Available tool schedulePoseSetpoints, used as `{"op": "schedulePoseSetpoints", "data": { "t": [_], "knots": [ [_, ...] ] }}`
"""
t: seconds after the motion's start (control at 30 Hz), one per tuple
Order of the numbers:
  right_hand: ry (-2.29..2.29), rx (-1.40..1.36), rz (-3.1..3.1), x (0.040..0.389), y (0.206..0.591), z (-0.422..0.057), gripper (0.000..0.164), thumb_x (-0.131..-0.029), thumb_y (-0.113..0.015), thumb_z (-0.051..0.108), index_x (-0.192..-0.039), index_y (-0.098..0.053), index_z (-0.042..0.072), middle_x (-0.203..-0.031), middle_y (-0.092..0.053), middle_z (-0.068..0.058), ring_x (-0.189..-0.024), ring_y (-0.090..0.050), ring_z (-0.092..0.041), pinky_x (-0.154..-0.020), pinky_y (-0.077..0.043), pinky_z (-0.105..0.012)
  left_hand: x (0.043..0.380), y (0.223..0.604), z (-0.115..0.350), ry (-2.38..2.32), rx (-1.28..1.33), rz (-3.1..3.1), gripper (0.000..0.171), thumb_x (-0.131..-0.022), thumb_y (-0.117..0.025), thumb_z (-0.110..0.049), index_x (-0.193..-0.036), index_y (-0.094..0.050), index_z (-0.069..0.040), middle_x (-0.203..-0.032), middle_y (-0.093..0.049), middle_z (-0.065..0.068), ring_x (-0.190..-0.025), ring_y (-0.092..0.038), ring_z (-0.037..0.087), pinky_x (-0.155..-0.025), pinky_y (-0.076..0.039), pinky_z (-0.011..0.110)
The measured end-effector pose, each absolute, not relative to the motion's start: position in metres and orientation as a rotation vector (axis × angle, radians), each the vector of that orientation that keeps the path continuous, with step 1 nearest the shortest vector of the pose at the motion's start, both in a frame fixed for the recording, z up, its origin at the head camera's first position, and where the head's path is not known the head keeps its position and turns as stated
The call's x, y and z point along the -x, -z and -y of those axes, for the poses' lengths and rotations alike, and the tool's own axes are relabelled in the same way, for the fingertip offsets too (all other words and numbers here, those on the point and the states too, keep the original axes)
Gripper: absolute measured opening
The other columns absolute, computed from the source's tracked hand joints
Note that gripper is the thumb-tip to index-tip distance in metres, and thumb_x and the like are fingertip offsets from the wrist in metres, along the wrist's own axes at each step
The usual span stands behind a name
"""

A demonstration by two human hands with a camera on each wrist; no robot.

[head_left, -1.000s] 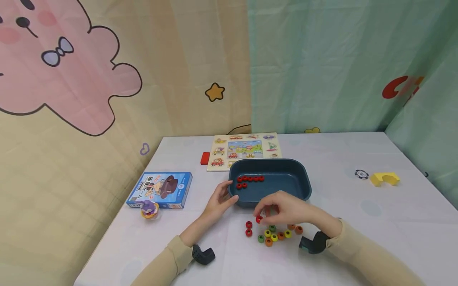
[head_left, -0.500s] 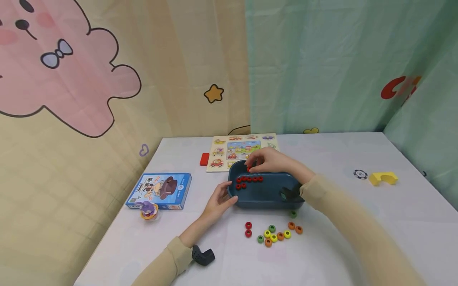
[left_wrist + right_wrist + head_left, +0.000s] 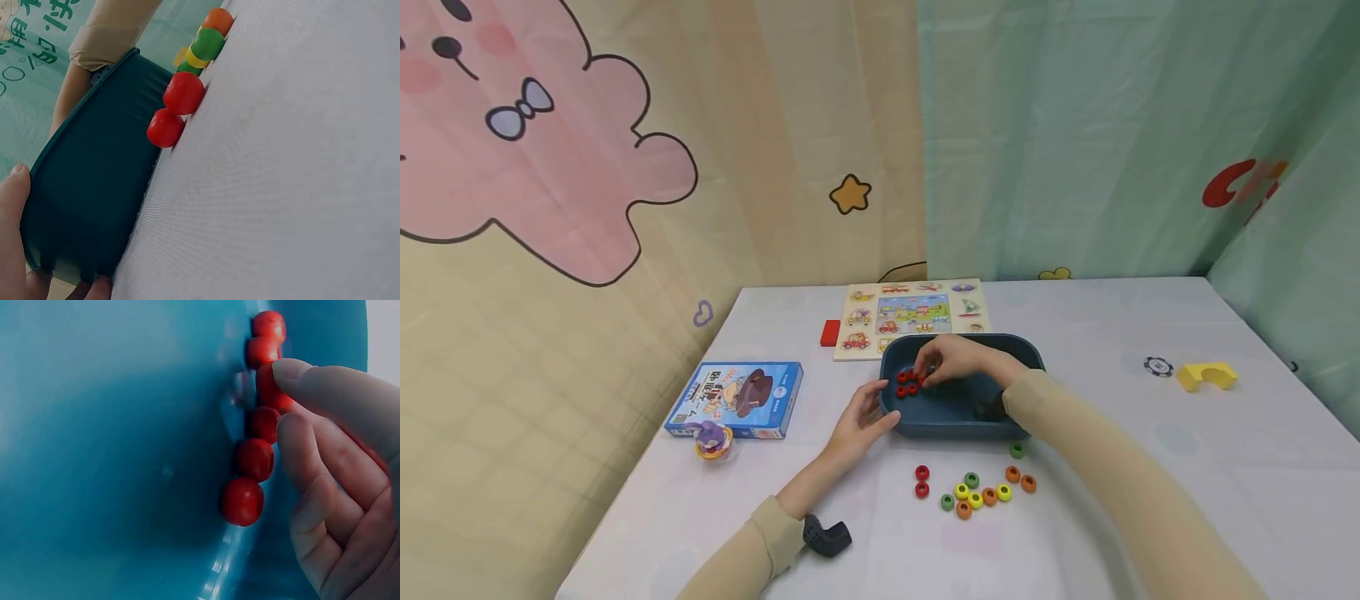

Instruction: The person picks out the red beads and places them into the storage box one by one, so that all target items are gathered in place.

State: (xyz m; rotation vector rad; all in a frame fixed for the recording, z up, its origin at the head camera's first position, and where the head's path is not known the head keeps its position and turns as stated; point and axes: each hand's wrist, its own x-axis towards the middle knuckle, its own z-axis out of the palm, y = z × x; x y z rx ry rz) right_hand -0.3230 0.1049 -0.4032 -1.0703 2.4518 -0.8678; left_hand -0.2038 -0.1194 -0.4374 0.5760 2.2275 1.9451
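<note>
My left hand [image 3: 859,421] grips the left end of a dark blue plastic tub [image 3: 951,429]; in the left wrist view its thumb is at the rim and fingertips lie low against the wall. Inside the tub, my right hand [image 3: 958,357] pinches a red bead [image 3: 269,387] between thumb and finger, in line with a row of red beads [image 3: 242,501]. Part of that row is hidden behind the hand in the head view. Two red beads [image 3: 922,482] lie on the table before the tub, beside several yellow, green and orange beads [image 3: 975,500].
Behind the tub lies a picture puzzle board [image 3: 913,312] with a red block [image 3: 830,333] beside it. A blue box [image 3: 737,398] and a small purple toy [image 3: 711,438] are at left. A yellow arch block [image 3: 1206,376] and a poker chip [image 3: 1158,366] are at right.
My right hand has carried a red bead from the table over the tub's far side, then down into the row inside. My left hand has stayed at the tub's left end.
</note>
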Motion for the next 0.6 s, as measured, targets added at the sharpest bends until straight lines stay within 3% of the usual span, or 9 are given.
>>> {"op": "schedulePoseSetpoints", "data": {
  "t": [0.4, 0.6],
  "knots": [
    [0.749, 1.103, -2.445, 0.3204, 0.4054, -0.1009, 0.014, -0.077, -0.070, 0.015, -0.091, -0.067, 0.014, -0.083, -0.065, 0.007, -0.071, -0.058, -0.006, -0.066, -0.050, -0.021, 0.2038, 0.4356, 0.1191, -1.923, -0.583, -2.253, 0.059, -0.086, -0.060, -0.022, -0.134, -0.031, -0.004, -0.141, -0.029, 0.016, -0.127, -0.031, 0.030, -0.096, -0.036, 0.034],
    [0.858, 1.071, -2.404, 0.3193, 0.4033, -0.1030, 0.017, -0.077, -0.069, 0.014, -0.094, -0.067, 0.011, -0.087, -0.066, 0.005, -0.079, -0.061, -0.007, -0.069, -0.051, -0.022, 0.2020, 0.4351, 0.1189, -1.926, -0.589, -2.252, 0.059, -0.086, -0.059, -0.021, -0.134, -0.031, -0.003, -0.141, -0.030, 0.016, -0.126, -0.031, 0.029, -0.096, -0.036, 0.033]
  ]
}}
